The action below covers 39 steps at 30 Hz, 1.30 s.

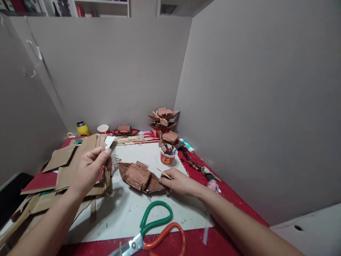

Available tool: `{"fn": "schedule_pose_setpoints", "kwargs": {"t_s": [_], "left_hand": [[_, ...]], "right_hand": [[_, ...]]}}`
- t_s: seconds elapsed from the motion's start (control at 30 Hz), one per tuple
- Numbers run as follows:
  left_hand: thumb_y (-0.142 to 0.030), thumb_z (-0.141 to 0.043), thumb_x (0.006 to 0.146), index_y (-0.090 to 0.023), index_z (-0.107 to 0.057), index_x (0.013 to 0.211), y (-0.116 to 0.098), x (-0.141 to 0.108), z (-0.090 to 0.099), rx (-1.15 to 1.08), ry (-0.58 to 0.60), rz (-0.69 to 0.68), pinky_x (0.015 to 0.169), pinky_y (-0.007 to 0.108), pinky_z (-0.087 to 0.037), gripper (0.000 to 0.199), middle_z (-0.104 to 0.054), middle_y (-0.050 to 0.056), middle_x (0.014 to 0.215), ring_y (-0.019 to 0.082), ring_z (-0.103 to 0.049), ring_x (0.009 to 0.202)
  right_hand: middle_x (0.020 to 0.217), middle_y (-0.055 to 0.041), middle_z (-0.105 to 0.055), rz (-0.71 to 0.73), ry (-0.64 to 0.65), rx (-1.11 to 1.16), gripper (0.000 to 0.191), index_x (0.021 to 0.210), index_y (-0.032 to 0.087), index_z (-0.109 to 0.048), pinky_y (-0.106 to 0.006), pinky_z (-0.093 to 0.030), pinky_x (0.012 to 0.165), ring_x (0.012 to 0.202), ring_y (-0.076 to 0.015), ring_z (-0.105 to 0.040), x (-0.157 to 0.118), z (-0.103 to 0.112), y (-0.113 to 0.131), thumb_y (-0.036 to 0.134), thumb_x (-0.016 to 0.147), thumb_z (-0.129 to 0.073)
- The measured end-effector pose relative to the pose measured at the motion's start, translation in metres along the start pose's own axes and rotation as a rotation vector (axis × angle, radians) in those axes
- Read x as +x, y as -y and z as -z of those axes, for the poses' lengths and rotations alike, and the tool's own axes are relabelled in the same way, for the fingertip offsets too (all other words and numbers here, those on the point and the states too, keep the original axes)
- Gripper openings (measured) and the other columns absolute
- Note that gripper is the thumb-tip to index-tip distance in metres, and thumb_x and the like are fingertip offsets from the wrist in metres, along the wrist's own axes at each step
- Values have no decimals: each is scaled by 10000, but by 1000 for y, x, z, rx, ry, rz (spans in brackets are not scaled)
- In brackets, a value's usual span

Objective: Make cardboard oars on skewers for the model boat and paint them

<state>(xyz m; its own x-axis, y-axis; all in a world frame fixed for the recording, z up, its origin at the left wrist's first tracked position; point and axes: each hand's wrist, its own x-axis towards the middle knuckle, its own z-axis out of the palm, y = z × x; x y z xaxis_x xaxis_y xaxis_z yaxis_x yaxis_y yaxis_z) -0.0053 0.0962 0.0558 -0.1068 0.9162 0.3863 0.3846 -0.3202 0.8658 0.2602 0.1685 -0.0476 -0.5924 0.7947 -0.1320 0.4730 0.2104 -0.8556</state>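
one right hand (176, 182) holds one model boat (137, 175), one stick (163, 173).

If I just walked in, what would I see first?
Probably the big scissors at the front, with one green handle and one orange. Next, the little brown boat in the middle, with the right hand at its end. Just behind that hand, the bright red cup with brown stuff inside stands out too.
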Motion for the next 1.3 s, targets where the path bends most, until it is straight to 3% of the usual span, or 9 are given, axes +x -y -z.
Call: {"fn": "schedule_pose_setpoints", "kwargs": {"t_s": [0.13,0.23,0.33,0.5,0.63,0.77,0.93,1.17,1.3], "left_hand": [[-279,-605,808,-189,-538,648,12,1,-7,-59,98,58,515,229,-399,196,-547,-35,534,115,-502,504],[-255,-600,808,-185,-575,753,21,-1,-16,-74,225,74,542,235,-424,92,-560,-30,619,118,-523,555],[-239,-563,829,-183,-619,803,31,-5,-26,18,320,39,593,256,-438,83,-596,-3,697,143,-552,635],[-190,-594,798,-224,-712,910,45,-12,-44,150,260,-179,824,364,-438,166,-701,61,908,235,-595,873],[-189,-530,872,-265,-720,1054,54,-13,-54,97,387,-290,983,410,-361,274,-703,74,1100,260,-573,1066],[-199,-480,914,-289,-681,1163,64,-13,-59,166,477,-382,1015,406,-332,332,-678,67,1196,254,-535,1168],[-225,-485,917,-304,-631,1236,69,-16,-61,218,524,-441,1010,421,-333,360,-652,77,1237,267,-528,1190],[-258,-488,925,-276,-590,1282,68,-17,-63,372,560,-510,1004,440,-317,371,-632,102,1269,282,-516,1208],[-276,-477,933,-272,-581,1279,70,-18,-63,448,574,-503,999,474,-300,361,-624,99,1274,281,-524,1184]], "right_hand": [[515,18,-509,40,-184,-54,304,555,189,-482,-232,-340,497,518,-122,-467,-11,4,5,309,832,-512],[606,4,-549,79,-308,-68,237,662,177,-548,-248,-362,553,593,-138,-486,-28,0,17,310,853,-505],[696,-1,-618,184,-282,-72,135,879,174,-649,-246,-397,585,632,-146,-539,-41,-15,30,275,840,-570],[975,-62,-695,426,-190,-285,326,1152,222,-643,-276,-463,760,828,-187,-630,-40,-37,37,194,828,-619],[957,-63,-694,463,-174,-347,223,1035,237,-698,-269,-471,768,863,-183,-636,-28,-37,36,183,874,-553],[914,-64,-696,449,-168,-336,194,954,214,-714,-264,-477,753,838,-178,-639,-23,-33,33,192,887,-533],[981,-68,-695,467,-109,-359,232,1013,225,-707,-284,-471,808,902,-192,-633,-20,-33,31,143,854,-559],[767,-38,-648,433,-120,-362,203,758,184,-679,-242,-430,661,708,-153,-581,-16,-28,32,119,869,-521],[744,-25,-624,412,-133,-360,200,750,182,-651,-235,-410,638,680,-144,-554,-18,-28,31,106,867,-508]]}}
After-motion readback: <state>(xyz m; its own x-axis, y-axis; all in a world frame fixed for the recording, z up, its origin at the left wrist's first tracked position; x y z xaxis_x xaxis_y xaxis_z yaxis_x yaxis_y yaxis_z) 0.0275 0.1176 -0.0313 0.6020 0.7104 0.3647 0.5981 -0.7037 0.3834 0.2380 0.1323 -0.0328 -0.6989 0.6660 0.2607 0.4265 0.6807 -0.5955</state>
